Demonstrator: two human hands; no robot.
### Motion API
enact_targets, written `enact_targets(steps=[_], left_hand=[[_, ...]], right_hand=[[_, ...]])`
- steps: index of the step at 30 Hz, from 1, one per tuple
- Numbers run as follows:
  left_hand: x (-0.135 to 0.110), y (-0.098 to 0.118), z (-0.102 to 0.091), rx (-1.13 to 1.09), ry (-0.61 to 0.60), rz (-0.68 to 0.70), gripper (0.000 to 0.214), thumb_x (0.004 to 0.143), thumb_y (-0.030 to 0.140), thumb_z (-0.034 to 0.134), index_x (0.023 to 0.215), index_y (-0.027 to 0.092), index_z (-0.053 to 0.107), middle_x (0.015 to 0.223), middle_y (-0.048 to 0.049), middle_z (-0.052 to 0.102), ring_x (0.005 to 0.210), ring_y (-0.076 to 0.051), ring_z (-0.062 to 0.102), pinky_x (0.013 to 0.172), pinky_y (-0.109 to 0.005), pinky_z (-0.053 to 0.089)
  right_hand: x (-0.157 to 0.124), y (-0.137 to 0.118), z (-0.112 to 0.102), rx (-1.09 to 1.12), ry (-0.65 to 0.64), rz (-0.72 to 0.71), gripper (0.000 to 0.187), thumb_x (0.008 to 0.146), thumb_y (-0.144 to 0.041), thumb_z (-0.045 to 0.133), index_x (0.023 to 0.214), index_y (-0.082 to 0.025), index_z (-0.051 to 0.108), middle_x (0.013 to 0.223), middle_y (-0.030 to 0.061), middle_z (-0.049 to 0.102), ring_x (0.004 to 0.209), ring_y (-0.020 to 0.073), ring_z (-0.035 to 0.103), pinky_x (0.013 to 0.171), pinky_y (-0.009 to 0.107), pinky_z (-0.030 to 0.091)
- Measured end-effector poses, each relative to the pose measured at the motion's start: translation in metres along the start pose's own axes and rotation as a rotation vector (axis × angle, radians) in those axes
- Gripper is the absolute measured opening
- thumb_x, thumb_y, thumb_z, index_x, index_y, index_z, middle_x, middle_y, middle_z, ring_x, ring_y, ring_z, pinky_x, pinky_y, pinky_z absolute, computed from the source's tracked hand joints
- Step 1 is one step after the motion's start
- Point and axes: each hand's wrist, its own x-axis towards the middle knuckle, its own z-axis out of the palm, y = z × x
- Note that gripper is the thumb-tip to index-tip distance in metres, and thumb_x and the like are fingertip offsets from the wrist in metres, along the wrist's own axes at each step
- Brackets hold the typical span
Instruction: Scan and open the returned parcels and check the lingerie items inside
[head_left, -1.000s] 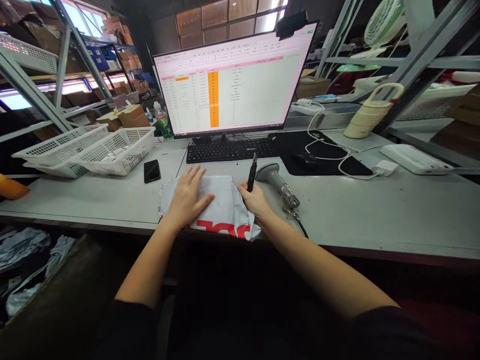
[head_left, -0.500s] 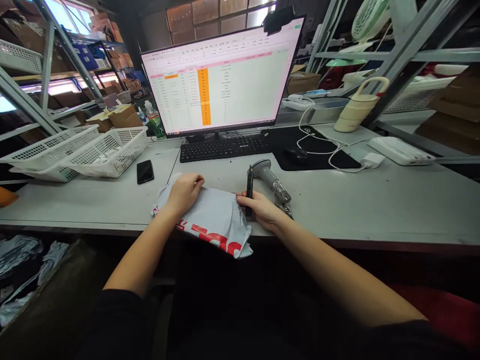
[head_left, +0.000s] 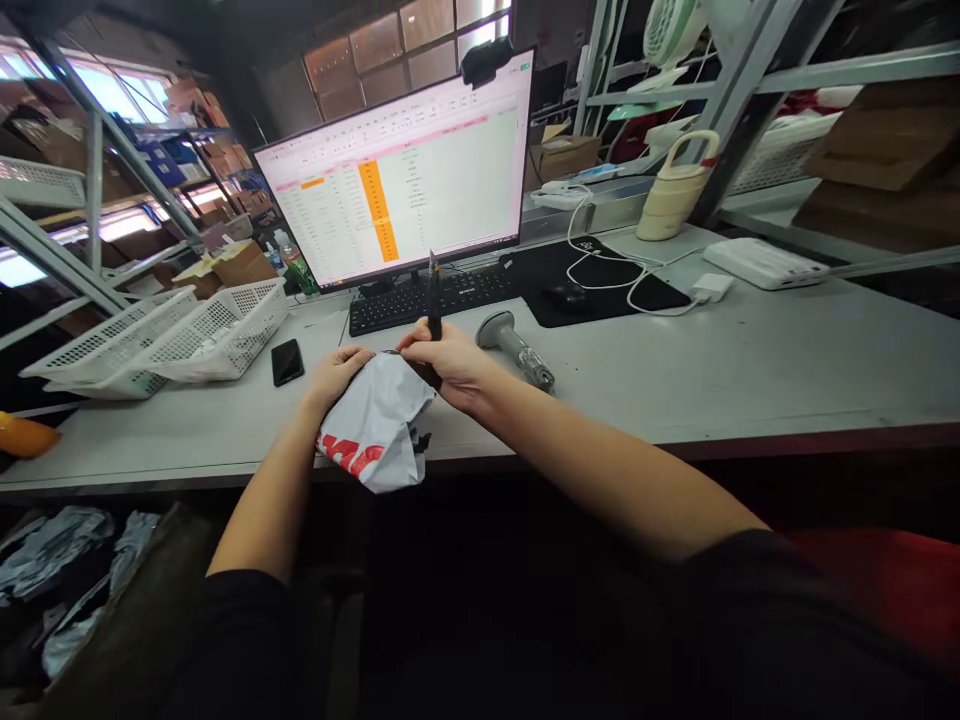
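A white plastic mailer bag (head_left: 379, 415) with red print lies crumpled at the desk's front edge, its lower corner jutting past it. My left hand (head_left: 339, 375) grips the bag's upper left edge, fingers closed on the plastic. At the bag's upper right edge, my right hand (head_left: 450, 360) is closed around a black box cutter (head_left: 434, 305), whose tip points up and away from me. The right fingertips also touch the plastic there. A dark bit shows at the bag's right side; I cannot tell what it is. A grey handheld scanner (head_left: 517, 350) lies just right of my right hand.
Behind the hands stand a keyboard (head_left: 397, 308) and a monitor (head_left: 450, 190). A phone (head_left: 286, 362) and white plastic baskets (head_left: 259, 320) are on the left. Rightward are a mouse (head_left: 568, 297), white cables, a power bank (head_left: 765, 263) and a cream tumbler (head_left: 671, 200).
The bag has been turned and gathered into a more bunched shape. My right hand has moved left and up with the box cutter to the bag's top edge. The view has shifted.
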Motion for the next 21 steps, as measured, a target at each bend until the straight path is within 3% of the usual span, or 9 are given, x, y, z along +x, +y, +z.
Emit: enact_targets(steps=[3, 6, 7, 9, 11, 14, 19, 21], left_hand=[[-0.019, 0.019, -0.016, -0.026, 0.313, 0.070, 0.048, 0.082, 0.065, 0.054, 0.082, 0.018, 0.064, 0.071, -0.0018, 0.056, 0.062, -0.014, 0.047, 0.056, -0.025, 0.036], [-0.063, 0.047, -0.021, -0.060, 0.517, 0.244, 0.050, 0.088, 0.063, 0.046, 0.110, 0.021, 0.062, 0.085, -0.0028, 0.058, 0.067, -0.015, 0.051, 0.057, -0.025, 0.039], [-0.080, 0.057, -0.019, -0.019, 0.460, 0.310, 0.054, 0.083, 0.062, 0.056, 0.120, 0.023, 0.059, 0.096, -0.0048, 0.061, 0.075, -0.016, 0.056, 0.060, -0.026, 0.043], [-0.108, 0.073, -0.015, 0.245, 0.347, 0.304, 0.065, 0.075, 0.051, 0.073, 0.132, 0.026, 0.055, 0.116, -0.0080, 0.060, 0.091, -0.021, 0.061, 0.068, -0.029, 0.048], [-0.125, 0.085, -0.012, 0.468, 0.259, 0.234, 0.053, 0.078, 0.040, 0.074, 0.127, 0.026, 0.058, 0.112, -0.0067, 0.062, 0.090, -0.021, 0.061, 0.070, -0.031, 0.048], [-0.129, 0.091, -0.010, 0.600, 0.145, 0.193, 0.016, 0.088, 0.034, 0.064, 0.101, 0.025, 0.064, 0.092, -0.0029, 0.064, 0.081, -0.021, 0.060, 0.069, -0.031, 0.045], [-0.125, 0.089, -0.001, 0.644, 0.191, 0.225, 0.030, 0.076, 0.041, 0.080, 0.081, 0.022, 0.057, 0.081, -0.0018, 0.062, 0.074, -0.021, 0.056, 0.061, -0.030, 0.034], [-0.125, 0.083, 0.004, 0.518, 0.152, 0.238, 0.022, 0.083, 0.034, 0.072, 0.076, 0.021, 0.055, 0.074, -0.0001, 0.059, 0.069, -0.018, 0.052, 0.062, -0.029, 0.034]], right_hand=[[0.014, -0.001, 0.026, 0.103, 0.058, -0.001, 0.033, 0.050, -0.003, 0.060, 0.063, -0.021, 0.037, 0.079, -0.0031, 0.062, 0.080, 0.0135, 0.059, 0.072, 0.024, 0.043], [0.019, 0.003, 0.044, 0.166, 0.103, 0.001, 0.030, 0.052, 0.000, 0.058, 0.062, -0.021, 0.039, 0.082, -0.0027, 0.064, 0.083, 0.0140, 0.061, 0.076, 0.025, 0.045], [0.017, 0.005, 0.048, 0.180, 0.105, -0.004, 0.029, 0.053, 0.000, 0.058, 0.062, -0.021, 0.040, 0.082, -0.0027, 0.064, 0.083, 0.0135, 0.061, 0.077, 0.025, 0.046], [0.009, 0.008, 0.055, 0.206, 0.084, -0.019, 0.028, 0.055, 0.002, 0.058, 0.061, -0.020, 0.041, 0.083, -0.0028, 0.065, 0.082, 0.0122, 0.061, 0.077, 0.024, 0.046], [-0.001, 0.009, 0.061, 0.228, 0.038, -0.024, 0.028, 0.057, 0.003, 0.057, 0.061, -0.020, 0.042, 0.086, -0.0023, 0.066, 0.083, 0.0117, 0.061, 0.077, 0.024, 0.047], [-0.013, 0.010, 0.068, 0.236, -0.015, 0.024, 0.028, 0.059, 0.003, 0.058, 0.062, -0.020, 0.042, 0.090, -0.0007, 0.067, 0.085, 0.0121, 0.063, 0.074, 0.022, 0.048], [-0.019, 0.014, 0.065, 0.304, -0.029, 0.125, 0.031, 0.059, 0.005, 0.055, 0.065, -0.020, 0.039, 0.091, -0.0009, 0.067, 0.082, 0.0116, 0.066, 0.071, 0.021, 0.051], [-0.019, 0.015, 0.057, 0.333, -0.067, 0.190, 0.033, 0.059, 0.005, 0.057, 0.066, -0.021, 0.037, 0.090, -0.0007, 0.067, 0.083, 0.0123, 0.067, 0.072, 0.022, 0.053]])
